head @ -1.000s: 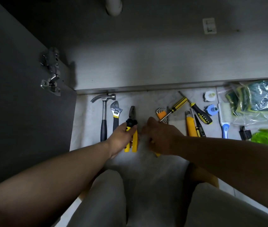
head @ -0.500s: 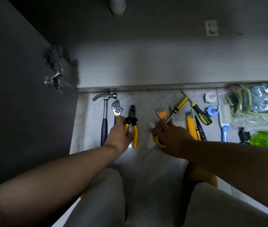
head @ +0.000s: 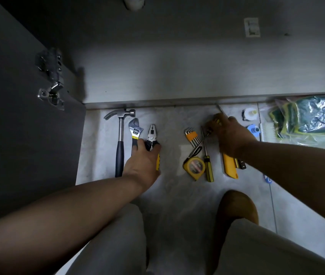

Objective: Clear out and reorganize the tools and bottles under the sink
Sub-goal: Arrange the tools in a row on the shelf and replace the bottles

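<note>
Head view: the yellow round tape measure, half a second ago under the right hand, now lies bare on the floor right of the yellow-handled pliers. That hand has moved on, closing around a yellow-and-black screwdriver. The left hand rests curled over the pliers' handles. The row looks nearly sorted.

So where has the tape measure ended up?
The yellow tape measure lies on the floor right of centre in the head view, just below the hex keys and touching a yellow-handled screwdriver.
</note>
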The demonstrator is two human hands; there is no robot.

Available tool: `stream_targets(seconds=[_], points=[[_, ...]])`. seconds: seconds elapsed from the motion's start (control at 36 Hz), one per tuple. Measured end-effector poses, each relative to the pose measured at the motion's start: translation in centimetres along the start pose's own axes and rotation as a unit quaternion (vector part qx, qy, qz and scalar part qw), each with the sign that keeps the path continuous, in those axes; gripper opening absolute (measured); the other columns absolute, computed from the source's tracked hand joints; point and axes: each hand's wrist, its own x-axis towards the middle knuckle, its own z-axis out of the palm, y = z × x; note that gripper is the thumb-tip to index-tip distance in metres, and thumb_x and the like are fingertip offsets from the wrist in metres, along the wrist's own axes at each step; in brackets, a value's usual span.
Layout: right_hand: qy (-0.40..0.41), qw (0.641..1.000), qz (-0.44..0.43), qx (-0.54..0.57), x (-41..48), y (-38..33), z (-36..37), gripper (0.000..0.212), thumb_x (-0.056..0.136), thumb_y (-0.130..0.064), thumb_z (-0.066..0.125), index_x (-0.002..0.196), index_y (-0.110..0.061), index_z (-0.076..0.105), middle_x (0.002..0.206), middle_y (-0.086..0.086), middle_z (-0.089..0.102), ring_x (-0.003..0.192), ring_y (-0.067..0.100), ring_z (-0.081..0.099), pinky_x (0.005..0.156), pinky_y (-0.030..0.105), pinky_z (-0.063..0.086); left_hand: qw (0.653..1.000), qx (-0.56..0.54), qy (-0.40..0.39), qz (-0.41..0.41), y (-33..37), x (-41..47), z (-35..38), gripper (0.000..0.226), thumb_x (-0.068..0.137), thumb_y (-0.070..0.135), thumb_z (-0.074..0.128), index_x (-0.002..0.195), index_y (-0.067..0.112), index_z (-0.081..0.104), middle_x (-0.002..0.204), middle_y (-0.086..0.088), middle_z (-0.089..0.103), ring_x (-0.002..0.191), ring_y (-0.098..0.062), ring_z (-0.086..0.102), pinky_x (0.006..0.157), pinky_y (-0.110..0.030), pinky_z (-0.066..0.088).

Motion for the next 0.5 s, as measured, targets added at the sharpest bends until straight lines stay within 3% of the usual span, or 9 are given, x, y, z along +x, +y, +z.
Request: stream_targets(seconds=[0.11, 0.19, 0.31, 0.5], points=[[0.007, 1.000, 0.013, -0.011, 0.7, 0.5, -0.2, 0.060, 0.088, 0.000, 0.061, 0.142, -0.019, 0.043, 0.138, 0.012, 0.033, 0.118, 0.032, 0.047, 0.084, 0.046, 0.058, 1.000, -0.007, 0.014, -0.004, 0.2, -0.1, 0.2, 0.071, 0.083, 0.029, 0.071, 0.144, 0.031, 0.035, 0.136, -0.010, 0.027, 0.127, -0.035, 0.037, 0.089, -0.047, 0.057], [0.015, 0.998, 0.017, -0.057, 0.8, 0.7, -0.4, 0.044, 0.092, -0.004, 0.056, 0.135, -0.015, 0.051, 0.129, 0.011, 0.040, 0.110, 0.031, 0.053, 0.076, 0.039, 0.057, 0.999, -0.015, 0.030, -0.016, 0.2, 0.0, 0.5, 0.068, 0.082, 0.028, 0.071, 0.141, 0.032, 0.037, 0.132, -0.010, 0.029, 0.123, -0.035, 0.038, 0.086, -0.048, 0.057], [0.005, 0.994, -0.006, -0.109, 0.6, 1.3, -0.3, 0.041, 0.094, -0.008, 0.054, 0.134, -0.017, 0.053, 0.123, 0.009, 0.046, 0.098, 0.030, 0.059, 0.060, 0.034, 0.044, 0.999, -0.018, 0.039, -0.027, 0.1, 0.3, 0.6, 0.066, 0.082, 0.030, 0.075, 0.137, 0.032, 0.038, 0.128, -0.012, 0.029, 0.119, -0.035, 0.039, 0.081, -0.046, 0.057], [-0.011, 0.985, -0.074, -0.158, 0.2, 2.5, -0.7, 0.041, 0.094, -0.008, 0.053, 0.134, -0.016, 0.052, 0.124, 0.008, 0.047, 0.099, 0.027, 0.059, 0.065, 0.034, 0.050, 0.998, -0.013, 0.057, -0.032, 0.4, 0.1, 0.8, 0.065, 0.083, 0.027, 0.071, 0.139, 0.034, 0.037, 0.128, -0.009, 0.029, 0.118, -0.031, 0.040, 0.069, -0.040, 0.052]])
